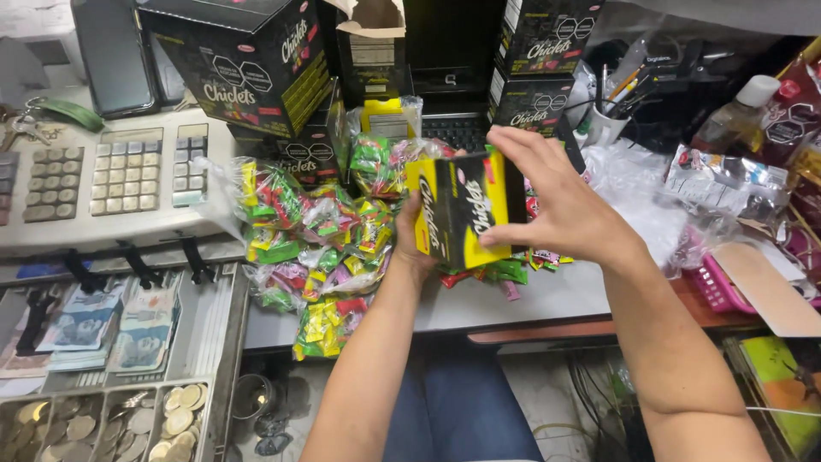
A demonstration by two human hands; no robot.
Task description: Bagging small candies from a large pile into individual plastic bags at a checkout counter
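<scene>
Both hands grip a small rectangular carton (462, 210) of smooth yellow and black card, held up above the bench (547, 299) and tilted a little. The left hand (412, 244) is mostly hidden behind the carton's lower left corner, its fingers wrapped round that edge. The right hand (556, 201) closes over the carton's right end, thumb along the lower edge and fingers curled over the top.

Directly beneath and to the left of the hands lies a heap of clear, crinkly plastic bags (316, 244) stuffed with small glossy wrapped sweets in yellow, green, pink and red. The heap spills over the front edge of the pale bench. A few loose sweets show just under the right hand.

Beyond the hands, stacked black cardboard boxes (248, 64) with sharp corners stand at the back of the bench, one with an open torn flap. Far to the left of the left hand sits a grey cash register (111, 184) with rows of square keys. Its drawer (103, 368) is open below, holding flat banknotes under clips and round coins in shallow compartments.

To the right of the right hand lie crumpled clear plastic wrap (637, 184), a white cup (603, 124) of pens and a pink mesh basket (714, 287).
</scene>
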